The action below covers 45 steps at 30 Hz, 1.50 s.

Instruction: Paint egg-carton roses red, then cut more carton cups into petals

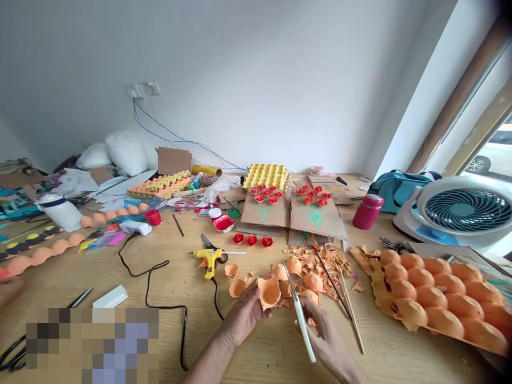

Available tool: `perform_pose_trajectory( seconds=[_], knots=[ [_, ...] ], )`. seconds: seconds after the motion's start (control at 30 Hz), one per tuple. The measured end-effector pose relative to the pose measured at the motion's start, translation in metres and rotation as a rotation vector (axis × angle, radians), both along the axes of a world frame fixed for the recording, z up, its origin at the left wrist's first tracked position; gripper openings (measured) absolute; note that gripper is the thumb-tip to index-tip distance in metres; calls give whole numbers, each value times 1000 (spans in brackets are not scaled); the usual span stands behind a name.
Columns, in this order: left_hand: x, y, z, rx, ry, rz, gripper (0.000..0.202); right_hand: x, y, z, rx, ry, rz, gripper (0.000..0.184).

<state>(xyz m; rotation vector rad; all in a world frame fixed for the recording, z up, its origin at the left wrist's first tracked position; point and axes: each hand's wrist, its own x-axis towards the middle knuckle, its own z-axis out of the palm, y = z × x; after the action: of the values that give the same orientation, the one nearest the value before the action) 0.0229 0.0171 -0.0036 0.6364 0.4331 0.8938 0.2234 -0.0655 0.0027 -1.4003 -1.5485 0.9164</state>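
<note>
My left hand [245, 314] grips an orange egg-carton cup [269, 292] by its side, its torn rim turned toward me. In my right hand [323, 332] is a knife [304, 326] with a white handle and a thin blade, pointing away and standing just right of the cup. The blade looks apart from the cup. Behind both hands lie more cut cups [313, 281] and a heap of orange carton scraps [334, 261]. Two loose cups [237, 288] rest left of my left hand. A yellow glue gun [208, 259] lies beyond them, beside dark-handled scissors [218, 246].
Orange egg tray [436, 298] at right, near a fan [460, 210] and pink bottle [367, 212]. Red paper flowers [251, 240] lie before cardboard sheets [316, 217] bearing more flowers. Thin sticks [352, 312] lie right of my hand; a black cord [184, 330] crosses the left. Another person's hand [11, 290] is far left.
</note>
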Motion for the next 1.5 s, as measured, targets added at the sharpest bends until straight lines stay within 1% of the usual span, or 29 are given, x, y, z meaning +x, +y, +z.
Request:
perform_pose_trajectory(
  seconds=[0.13,0.2,0.27,0.4,0.5,0.6,0.7,0.8,1.03,1.17,1.5],
  knots=[
    [-2,0,1,55,36,58,39,5,0,-5,35,-180,45,26],
    [-3,1,0,30,32,98,37,7,-1,-7,53,-235,61,25],
    [-4,1,-1,-3,19,133,40,7,-2,-7,79,-266,67,23],
    [-4,1,-1,-8,22,160,44,5,-3,-2,138,-320,68,20],
    [-5,1,0,33,31,147,42,2,-2,2,186,-359,59,19],
    [-5,0,1,110,50,113,39,1,-2,4,217,-391,57,18],
    [-6,-1,3,182,71,68,39,1,-2,4,218,-422,75,19],
    [-6,-3,4,214,88,26,39,1,-2,3,203,-440,85,19],
    [-6,-6,1,236,113,15,36,0,-4,3,196,-467,75,18],
    [-6,-5,-1,234,82,6,37,0,-5,2,214,-453,76,18],
    [-6,-5,-4,168,58,7,38,2,-3,1,261,-435,86,26]
  ],
)
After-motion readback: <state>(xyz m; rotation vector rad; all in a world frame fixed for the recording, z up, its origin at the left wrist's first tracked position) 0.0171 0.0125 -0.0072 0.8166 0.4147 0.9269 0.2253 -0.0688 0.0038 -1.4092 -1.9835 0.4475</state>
